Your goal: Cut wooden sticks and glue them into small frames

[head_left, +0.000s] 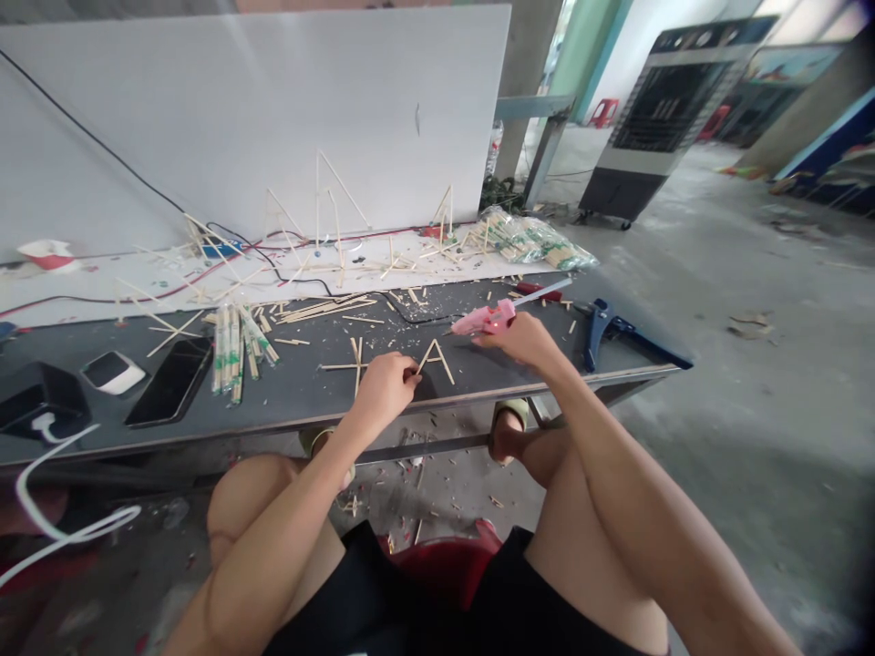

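On the dark grey tabletop (307, 405), a black smartphone (169, 381) lies left of a bundle of thin wooden sticks (231, 351). Next comes a cross of pale sticks (356, 366), then the left hand (385, 394), its grip narrow, pinching the lower left of a small A-shaped stick frame (436, 360). The right hand (512, 342) wraps a pink hot glue gun (482, 319), its nozzle near the frame, with a blue clamp (600, 333) further right.

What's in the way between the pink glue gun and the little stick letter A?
Nothing visible is in the way. The tip of the pink hot glue gun, held in the right hand, points toward the top of the stick letter A. The left hand is right against the A's lower left end.
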Tool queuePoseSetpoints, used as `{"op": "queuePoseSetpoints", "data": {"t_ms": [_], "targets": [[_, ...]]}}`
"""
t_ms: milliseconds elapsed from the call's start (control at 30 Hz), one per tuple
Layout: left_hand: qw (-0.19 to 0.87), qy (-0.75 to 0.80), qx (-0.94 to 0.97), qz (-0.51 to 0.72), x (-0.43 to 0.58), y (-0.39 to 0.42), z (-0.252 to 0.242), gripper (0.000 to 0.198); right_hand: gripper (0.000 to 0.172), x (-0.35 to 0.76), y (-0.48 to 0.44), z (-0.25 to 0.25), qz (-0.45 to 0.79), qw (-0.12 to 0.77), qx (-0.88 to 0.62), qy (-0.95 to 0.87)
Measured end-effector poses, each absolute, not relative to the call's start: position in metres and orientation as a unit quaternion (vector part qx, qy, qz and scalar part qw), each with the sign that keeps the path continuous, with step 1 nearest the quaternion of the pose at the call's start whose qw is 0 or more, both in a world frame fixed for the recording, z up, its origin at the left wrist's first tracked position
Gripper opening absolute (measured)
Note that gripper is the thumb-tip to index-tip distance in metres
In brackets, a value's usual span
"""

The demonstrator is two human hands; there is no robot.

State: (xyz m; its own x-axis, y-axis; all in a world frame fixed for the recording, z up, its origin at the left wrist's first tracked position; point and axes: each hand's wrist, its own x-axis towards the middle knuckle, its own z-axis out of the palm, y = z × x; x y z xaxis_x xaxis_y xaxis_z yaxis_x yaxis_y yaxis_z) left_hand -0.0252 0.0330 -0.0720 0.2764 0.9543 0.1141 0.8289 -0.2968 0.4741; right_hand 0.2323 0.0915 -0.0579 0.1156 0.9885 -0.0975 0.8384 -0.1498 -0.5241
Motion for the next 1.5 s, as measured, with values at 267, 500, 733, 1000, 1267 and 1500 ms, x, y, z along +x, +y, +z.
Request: {"op": "queuePoseSetpoints", "data": {"t_ms": [267,500,733,1000,1267,1500], "targets": [[0.175,0.569,0.775,0.211,-0.024,0.031,-0.072,0.010,0.042,0.256,0.106,-0.062,0.080,0.190,-0.782,-0.588],[0.152,0.581,0.774,0.201,-0.021,0.031,-0.071,0.018,0.013,0.190,0.073,-0.064,0.087,0.299,-0.536,-0.785],[0.138,0.589,0.774,0.189,-0.017,0.031,-0.072,0.022,0.013,0.157,0.063,-0.078,0.088,0.207,-0.493,-0.841],[0.132,0.615,0.761,0.159,-0.013,0.030,-0.071,0.022,0.020,0.152,0.067,-0.079,0.072,0.159,-0.510,-0.842],[0.105,0.627,0.759,0.142,-0.009,0.030,-0.072,0.024,0.021,0.147,0.063,-0.081,0.066,0.160,-0.541,-0.823],[0.098,0.630,0.759,0.132,-0.009,0.031,-0.072,0.023,0.022,0.145,0.062,-0.080,0.069,0.167,-0.542,-0.821]]}}
